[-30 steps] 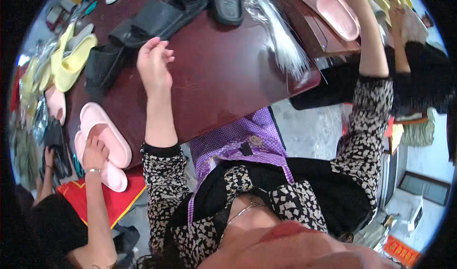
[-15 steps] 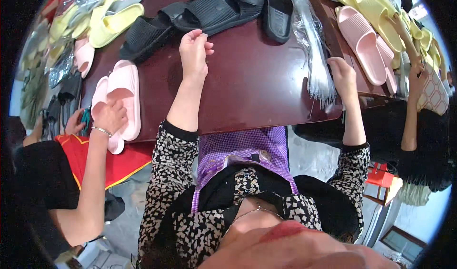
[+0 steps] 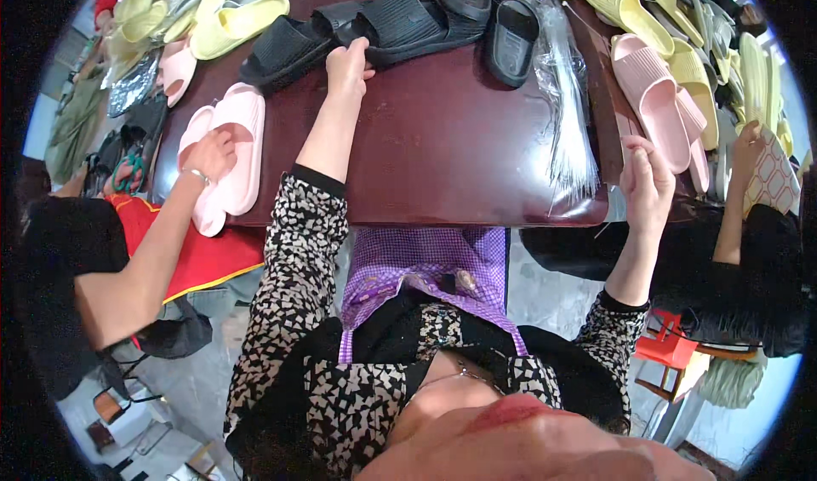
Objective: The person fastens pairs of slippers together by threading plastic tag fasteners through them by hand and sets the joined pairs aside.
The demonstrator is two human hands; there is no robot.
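Note:
My left hand (image 3: 347,71) is closed, its curled fingers at the near edge of a black slipper (image 3: 400,21). Whether they grip that edge is hidden. More black slippers lie beside it, among them a single one (image 3: 512,42) to the right. My right hand (image 3: 647,183) has thumb and fingers pinched together over the table's right part. What is in the pinch, if anything, is too thin to make out. Left of this hand lies a bundle of thin clear plastic strands (image 3: 572,153). A pink slipper (image 3: 651,98) lies just beyond it.
On the left another person's hand (image 3: 213,153) rests on a pair of pink slippers (image 3: 242,174). Yellow slippers (image 3: 238,25) lie at the far left, and more (image 3: 625,13) at the far right. Another person's hand (image 3: 749,145) is at the right. The dark red table (image 3: 442,157) has its front edge before me.
My left hand has moved slightly farther over the black slippers. My right hand has come away from the strands, nearer and to the right, and turned. The whole view has shifted a little.

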